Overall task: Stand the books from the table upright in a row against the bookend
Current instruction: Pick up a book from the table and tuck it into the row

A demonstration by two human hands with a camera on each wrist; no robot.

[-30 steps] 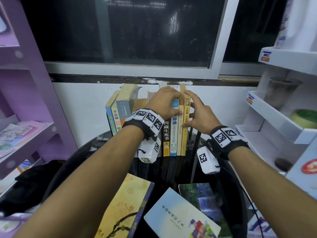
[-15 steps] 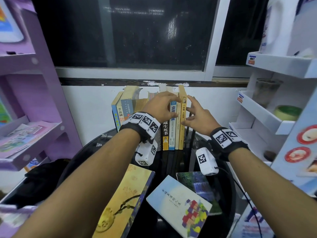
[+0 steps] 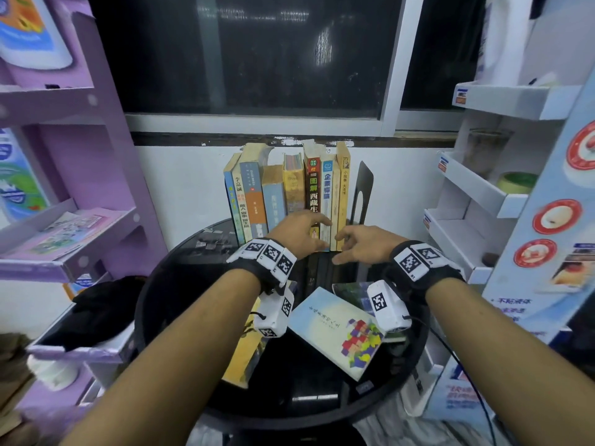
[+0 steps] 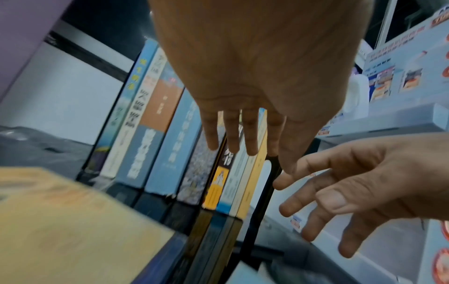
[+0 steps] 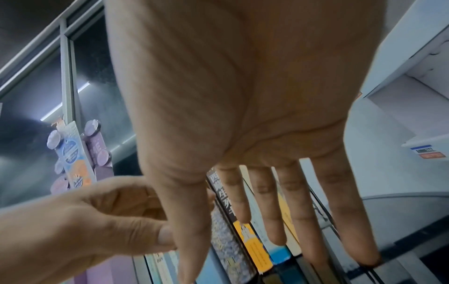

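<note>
Several books [image 3: 273, 194] stand upright in a row at the back of the round black table [image 3: 306, 378], leaning against the wall. A black bookend [image 3: 362, 188] stands just right of the last yellow-spined book [image 3: 343, 194]. My left hand [image 3: 304, 233] is low in front of the spines, fingers straight and holding nothing; the left wrist view shows its fingers [image 4: 250, 138] stretched out. My right hand [image 3: 354, 244] hovers open near the row's base by the bookend, fingers [image 5: 272, 211] spread. A yellow book [image 3: 244, 346], a pale blue book [image 3: 338, 329] and a green-covered book [image 3: 351, 291] lie flat on the table.
A purple shelf unit [image 3: 64, 239] stands close on the left, with a black cloth [image 3: 106, 304] on a low ledge. White display shelves [image 3: 476, 194] crowd the right side. A dark window sits above the books.
Both hands have come down from the tops of the right-hand books to the low part of the spines and drawn back a little. The row stays upright.
</note>
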